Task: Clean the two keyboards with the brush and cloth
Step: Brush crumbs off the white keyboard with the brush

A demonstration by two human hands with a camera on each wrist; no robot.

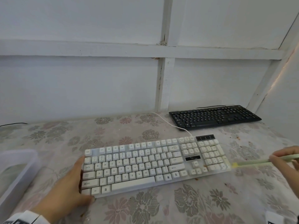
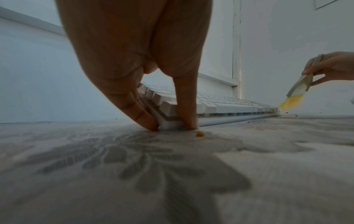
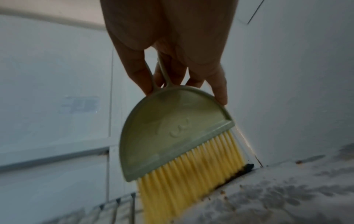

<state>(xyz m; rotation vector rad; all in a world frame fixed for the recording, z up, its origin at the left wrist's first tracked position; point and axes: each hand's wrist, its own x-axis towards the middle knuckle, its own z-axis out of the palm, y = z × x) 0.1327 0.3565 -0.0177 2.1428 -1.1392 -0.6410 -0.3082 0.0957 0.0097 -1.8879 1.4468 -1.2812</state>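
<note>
A white keyboard (image 1: 153, 164) lies across the middle of the flowered table, its white cable running back. My left hand (image 1: 71, 180) grips its left end, thumb at the front corner and fingers along the side edge (image 2: 145, 106). My right hand (image 1: 284, 156) holds a pale green brush (image 1: 258, 161) with yellow bristles (image 1: 234, 164) just off the keyboard's right end, blurred by motion. In the right wrist view the brush (image 3: 172, 133) hangs from my fingers with bristles at the keyboard's edge. A black keyboard (image 1: 213, 117) lies at the back right by the wall. No cloth shows.
A clear plastic container (image 1: 17, 172) stands at the left edge of the table. Brown crumbs (image 1: 196, 178) dot the tablecloth around the white keyboard's right end. White panelled walls close in the back and right side. A white object (image 1: 275, 217) sits at the bottom right corner.
</note>
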